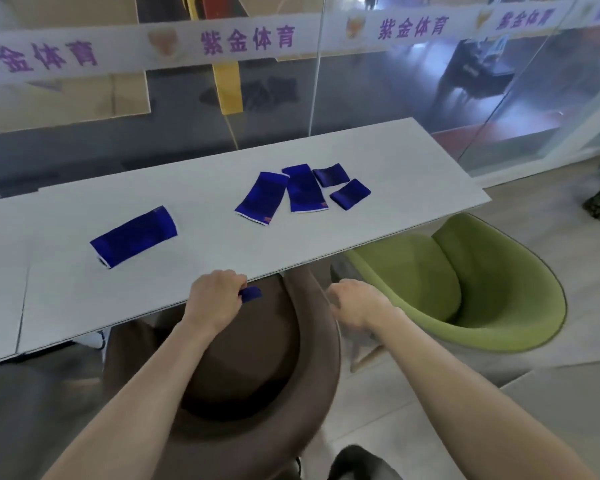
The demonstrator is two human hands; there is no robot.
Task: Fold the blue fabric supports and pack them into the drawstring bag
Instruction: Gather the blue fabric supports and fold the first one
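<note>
White surface (84, 299) before glass partition. Five blue supports (303, 192) lie flat on it. Left hand (215, 301) fingers pinch a sixth blue piece (251, 293) at the near edge. Right hand (355, 301) fingers curled, contents undeterminable. Fabric judged soft, light; grip at hems.

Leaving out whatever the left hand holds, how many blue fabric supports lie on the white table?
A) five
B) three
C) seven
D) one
A: the white table bears a lone support on the left, then two long supports and two small supports further right. The left hand holds a separate blue piece.
</note>
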